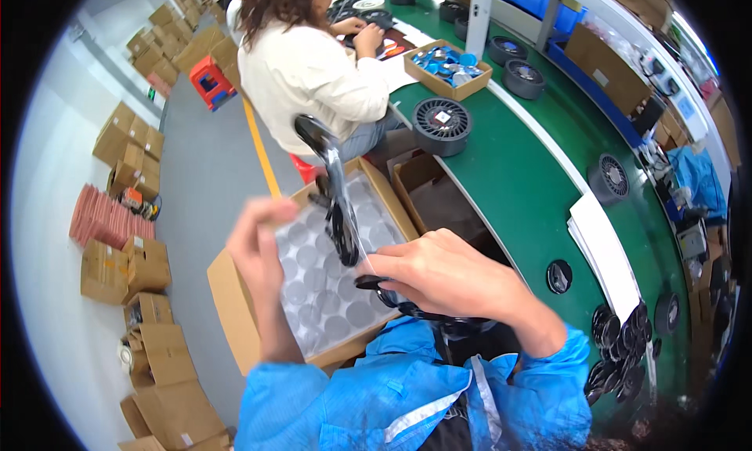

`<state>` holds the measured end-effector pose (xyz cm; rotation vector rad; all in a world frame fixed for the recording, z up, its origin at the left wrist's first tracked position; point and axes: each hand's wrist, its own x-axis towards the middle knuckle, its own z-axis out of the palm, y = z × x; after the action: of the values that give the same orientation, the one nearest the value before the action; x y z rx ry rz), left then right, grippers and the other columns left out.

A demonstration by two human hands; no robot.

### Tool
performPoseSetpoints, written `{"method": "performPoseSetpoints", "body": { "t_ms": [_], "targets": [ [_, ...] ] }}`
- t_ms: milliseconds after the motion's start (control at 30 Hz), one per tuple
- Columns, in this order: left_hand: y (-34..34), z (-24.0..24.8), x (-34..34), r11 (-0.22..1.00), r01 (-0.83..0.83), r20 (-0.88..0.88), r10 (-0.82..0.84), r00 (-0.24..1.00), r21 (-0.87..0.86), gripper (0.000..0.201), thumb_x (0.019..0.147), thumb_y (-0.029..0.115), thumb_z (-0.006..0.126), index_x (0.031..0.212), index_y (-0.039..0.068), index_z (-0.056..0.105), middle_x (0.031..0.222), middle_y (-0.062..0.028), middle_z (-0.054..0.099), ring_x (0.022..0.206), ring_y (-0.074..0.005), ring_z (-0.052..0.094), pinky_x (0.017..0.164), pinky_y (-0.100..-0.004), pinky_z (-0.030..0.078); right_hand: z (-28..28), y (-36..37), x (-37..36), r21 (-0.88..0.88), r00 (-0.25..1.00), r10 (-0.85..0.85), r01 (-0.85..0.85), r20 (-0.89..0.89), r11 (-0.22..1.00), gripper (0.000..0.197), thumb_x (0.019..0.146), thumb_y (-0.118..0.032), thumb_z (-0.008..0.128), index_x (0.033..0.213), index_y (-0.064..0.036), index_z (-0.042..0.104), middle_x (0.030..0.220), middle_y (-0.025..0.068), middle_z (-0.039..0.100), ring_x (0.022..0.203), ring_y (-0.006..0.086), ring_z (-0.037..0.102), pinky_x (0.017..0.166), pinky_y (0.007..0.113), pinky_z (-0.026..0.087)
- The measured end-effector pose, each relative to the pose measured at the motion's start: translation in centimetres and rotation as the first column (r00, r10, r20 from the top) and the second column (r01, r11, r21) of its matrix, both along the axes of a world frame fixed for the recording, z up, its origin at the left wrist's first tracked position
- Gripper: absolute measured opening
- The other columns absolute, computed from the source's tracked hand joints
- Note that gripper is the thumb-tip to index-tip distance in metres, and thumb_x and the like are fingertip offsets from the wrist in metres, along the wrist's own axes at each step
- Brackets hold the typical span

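My right hand (446, 271) is in front of my chest, its thumb and fingers pinched on a glossy black strip-like piece (335, 177) that looks partly wrapped in clear film. The piece rises away from me above an open carton, with dark curled parts along it; its exact kind is unclear. My left hand (262, 243), blurred by motion, is raised over the carton's left side, fingers apart and holding nothing visible. Inside the cardboard carton (229, 304), rows of round, pale grey shapes show beneath clear plastic.
On the green bench (501, 177) at right stand round black fan-like units (442, 126), white sheets (603, 251) and a heap of black discs (619, 349). A co-worker (309, 71) sits ahead, near a tray of blue parts (450, 67). Stacked cartons (168, 353) line the left wall.
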<state>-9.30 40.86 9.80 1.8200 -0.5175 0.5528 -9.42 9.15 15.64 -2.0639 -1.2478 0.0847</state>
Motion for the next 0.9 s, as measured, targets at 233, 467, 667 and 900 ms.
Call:
{"method": "performPoseSetpoints", "body": {
  "t_ms": [233,467,667,900],
  "targets": [
    [-9.8,-0.6,-4.5,0.987,-0.059,-0.141,0.08,0.987,0.149,0.038,0.098,0.021,0.083,0.128,-0.002,0.072,0.119,-0.012,0.077,0.109,-0.0178,0.071,0.097,-0.035,0.055,2.5,0.7,0.5,-0.175,0.986,0.003,0.027,0.168,0.984,0.027,0.091,-0.006,0.076,0.116,-0.0089,0.066,0.102,0.0152,0.075,0.088,0.0382,0.076,0.069,0.05,0.057],
    [-7.0,-3.5,-2.0,0.977,0.123,-0.531,-0.198,0.824,-0.173,0.03,0.095,0.006,0.083,0.122,-0.001,0.07,0.121,-0.0094,0.077,0.109,-0.0108,0.068,0.094,-0.0297,0.054,-1.8,-1.2,-2.2,0.319,0.899,-0.424,0.372,0.113,0.872,0.036,0.083,-0.007,0.084,0.113,-0.0074,0.065,0.092,0.0127,0.074,0.089,0.0365,0.077,0.07,0.047,0.058],
    [-6.7,-0.5,-0.3,0.913,0.375,-0.482,-0.404,0.778,-0.16,0.028,0.095,0.001,0.08,0.118,0.001,0.064,0.107,-0.0042,0.073,0.1,-0.0109,0.066,0.09,-0.0297,0.053,-8.7,-11.4,-3.9,-0.025,0.798,-0.595,0.595,-0.093,0.803,0.055,0.076,-0.014,0.095,0.122,-0.0046,0.067,0.111,0.0128,0.076,0.1,0.0317,0.078,0.078,0.041,0.061],
    [-14.9,4.7,6.5,0.673,0.737,-0.336,-0.709,0.62,-0.059,0.031,0.095,-0.001,0.08,0.121,0.003,0.062,0.113,-0.0015,0.066,0.101,-0.01,0.062,0.091,-0.0277,0.051,-9.0,-15.0,-2.4,0.637,0.714,-0.578,0.666,-0.394,0.389,0.05,0.077,-0.01,0.097,0.121,-0.0015,0.075,0.105,0.0057,0.079,0.1,0.0243,0.077,0.086,0.039,0.061]
  ]
}}
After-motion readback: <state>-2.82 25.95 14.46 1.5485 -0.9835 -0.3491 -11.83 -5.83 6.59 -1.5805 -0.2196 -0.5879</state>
